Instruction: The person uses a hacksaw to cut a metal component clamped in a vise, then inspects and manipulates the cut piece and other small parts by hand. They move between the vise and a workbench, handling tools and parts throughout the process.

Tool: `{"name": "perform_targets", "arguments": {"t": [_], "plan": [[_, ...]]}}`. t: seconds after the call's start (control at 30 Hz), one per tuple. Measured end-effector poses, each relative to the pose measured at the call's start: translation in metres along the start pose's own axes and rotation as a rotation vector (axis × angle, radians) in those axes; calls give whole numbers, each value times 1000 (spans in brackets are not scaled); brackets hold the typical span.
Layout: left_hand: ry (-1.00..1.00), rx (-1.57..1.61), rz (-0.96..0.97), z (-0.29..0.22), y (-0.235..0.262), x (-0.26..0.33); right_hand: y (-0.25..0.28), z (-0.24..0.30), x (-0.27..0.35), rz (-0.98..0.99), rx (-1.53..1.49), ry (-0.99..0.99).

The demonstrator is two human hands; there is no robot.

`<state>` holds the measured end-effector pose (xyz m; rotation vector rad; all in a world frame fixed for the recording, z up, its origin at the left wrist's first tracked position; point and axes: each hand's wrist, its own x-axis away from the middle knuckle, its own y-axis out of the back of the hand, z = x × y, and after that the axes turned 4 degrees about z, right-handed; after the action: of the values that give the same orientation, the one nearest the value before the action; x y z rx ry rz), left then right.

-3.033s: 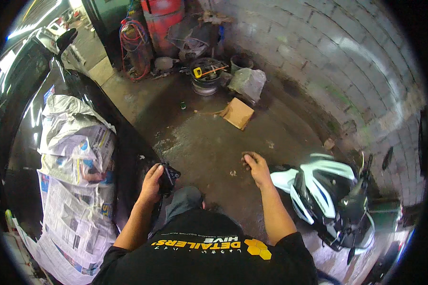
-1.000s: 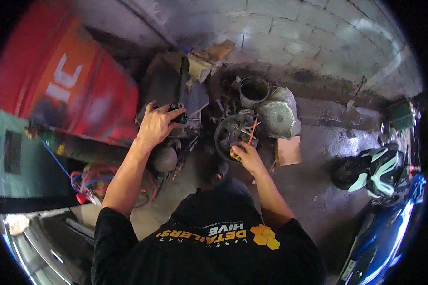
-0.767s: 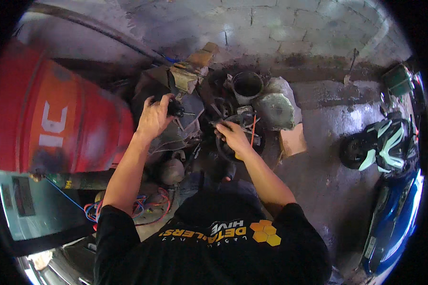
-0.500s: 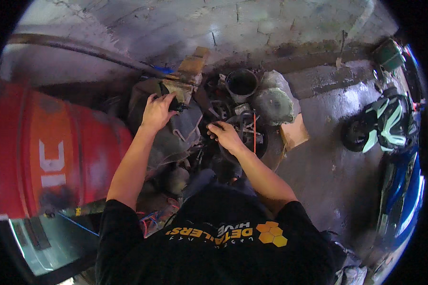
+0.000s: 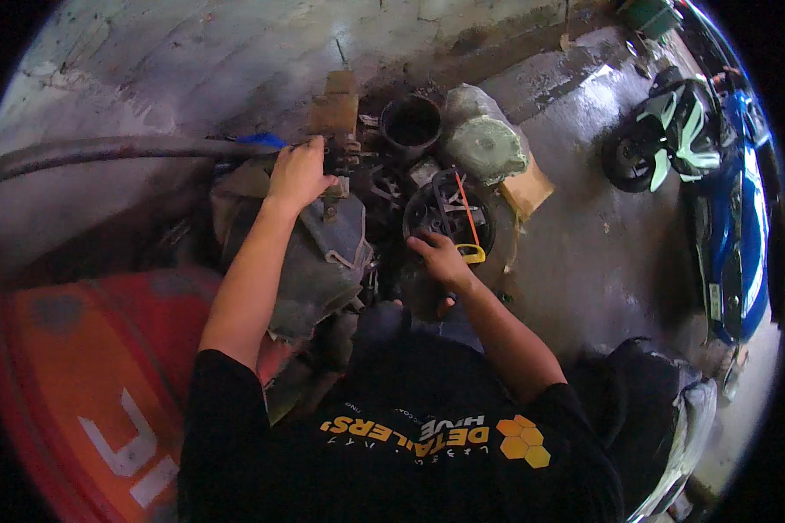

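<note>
My left hand (image 5: 298,174) rests closed on a dark, greasy machine part (image 5: 340,161) on top of a pile of grey plastic panels (image 5: 318,253). My right hand (image 5: 440,257) grips the near rim of a round black tub (image 5: 449,213) holding tools, among them a hacksaw with a yellow handle (image 5: 469,244) and an orange blade. A black bucket (image 5: 410,126) stands just beyond the tub.
A large red drum (image 5: 78,392) lies at my lower left. A thick grey hose (image 5: 105,150) runs along the concrete wall. A bagged bundle (image 5: 484,144) and cardboard (image 5: 528,187) sit right of the tub. A blue and white motorcycle (image 5: 715,192) stands at right.
The view has turned from the open floor to the junk pile by the wall. Both hands reached into it; the left moved up onto the machine part, the right stayed at the tub rim.
</note>
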<state>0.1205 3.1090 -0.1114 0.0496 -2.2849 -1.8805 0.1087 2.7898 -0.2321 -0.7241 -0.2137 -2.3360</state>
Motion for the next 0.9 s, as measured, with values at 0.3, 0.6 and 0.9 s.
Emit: {"name": "perform_targets", "arguments": {"t": [0.3,0.6,0.9], "plan": [[-1,-7,79,14,5,-23,43,-101,65,-335,-342,-153],[5,56,-22,19,-13,-12,38,-153,89,-449,-422,-286],[-59,-26,-91,21,-15,-12,-17,-31,0,-185,-224,-109]]}}
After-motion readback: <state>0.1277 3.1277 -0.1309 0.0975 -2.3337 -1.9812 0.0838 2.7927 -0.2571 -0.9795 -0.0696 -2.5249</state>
